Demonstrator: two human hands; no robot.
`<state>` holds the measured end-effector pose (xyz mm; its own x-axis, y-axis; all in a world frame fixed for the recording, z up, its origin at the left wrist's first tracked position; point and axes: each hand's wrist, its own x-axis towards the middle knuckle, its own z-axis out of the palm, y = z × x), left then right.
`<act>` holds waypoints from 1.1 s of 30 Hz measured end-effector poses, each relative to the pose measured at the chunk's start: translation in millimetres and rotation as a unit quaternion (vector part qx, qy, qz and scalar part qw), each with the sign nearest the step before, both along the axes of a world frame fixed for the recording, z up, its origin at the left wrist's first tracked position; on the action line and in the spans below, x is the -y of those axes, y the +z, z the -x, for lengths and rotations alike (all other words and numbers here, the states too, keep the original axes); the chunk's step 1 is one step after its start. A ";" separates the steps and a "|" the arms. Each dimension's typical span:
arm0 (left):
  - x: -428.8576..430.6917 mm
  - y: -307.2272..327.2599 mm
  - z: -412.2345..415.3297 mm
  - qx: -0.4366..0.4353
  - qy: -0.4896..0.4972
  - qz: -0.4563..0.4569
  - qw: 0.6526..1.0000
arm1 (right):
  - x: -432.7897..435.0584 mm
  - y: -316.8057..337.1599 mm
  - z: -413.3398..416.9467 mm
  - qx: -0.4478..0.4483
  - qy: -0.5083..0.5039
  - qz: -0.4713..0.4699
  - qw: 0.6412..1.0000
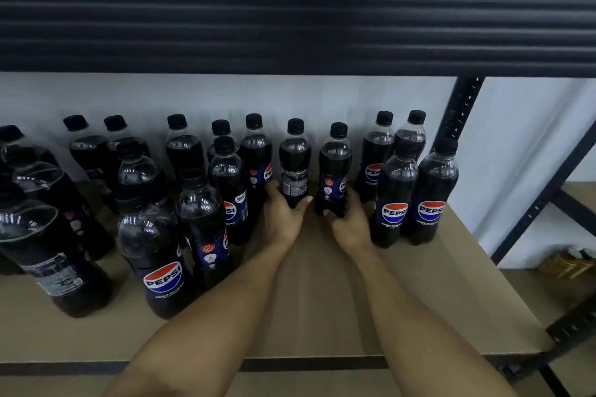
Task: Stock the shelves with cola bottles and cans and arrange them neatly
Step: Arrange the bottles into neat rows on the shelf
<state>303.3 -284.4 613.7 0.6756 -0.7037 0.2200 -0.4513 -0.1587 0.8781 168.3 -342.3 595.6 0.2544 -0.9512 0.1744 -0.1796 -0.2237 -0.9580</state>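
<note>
Several dark Pepsi cola bottles with black caps stand on a tan shelf board (322, 316). My left hand (282, 219) grips the base of one bottle (295, 158) whose back label faces me. My right hand (350, 226) grips the base of the bottle beside it (335, 164). Both bottles stand upright near the back wall, a small gap between them. Two bottles with front labels (395, 200) (432, 196) stand just right of my right hand. A dense group of bottles (161, 255) fills the left side.
A black ribbed shelf beam (290, 16) hangs low overhead. A black perforated upright (459, 109) marks the shelf's right end. A neighbouring lower shelf at the right holds yellowish jars (569, 263). The black front rail (290, 364) runs under my forearms.
</note>
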 end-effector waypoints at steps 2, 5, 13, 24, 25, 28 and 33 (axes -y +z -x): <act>-0.2 3.2 4.9 0.008 0.024 0.016 1.000 | -1.0 0.6 1.6 0.001 -0.001 0.000 1.000; -1.8 3.8 9.0 0.020 0.039 0.042 0.998 | -2.4 1.0 2.0 -0.005 -0.002 0.004 1.000; -25.5 -2.8 -14.4 -0.018 -0.051 0.005 0.999 | -3.2 0.0 2.9 -0.028 -0.005 0.015 0.999; -51.1 -2.8 16.6 -0.141 -0.119 0.096 0.978 | -11.7 2.4 -7.2 -0.043 -0.033 0.033 0.998; -48.9 1.8 19.1 -0.146 -0.120 0.088 0.978 | -13.6 0.7 -8.5 -0.040 -0.037 0.044 0.998; -41.8 8.4 15.4 -0.142 -0.146 0.084 0.975 | -15.8 -3.9 -9.0 -0.040 -0.035 0.078 0.996; -41.6 15.8 8.4 -0.109 -0.156 0.072 0.979 | -17.0 -1.3 -4.9 -0.036 -0.027 0.080 0.996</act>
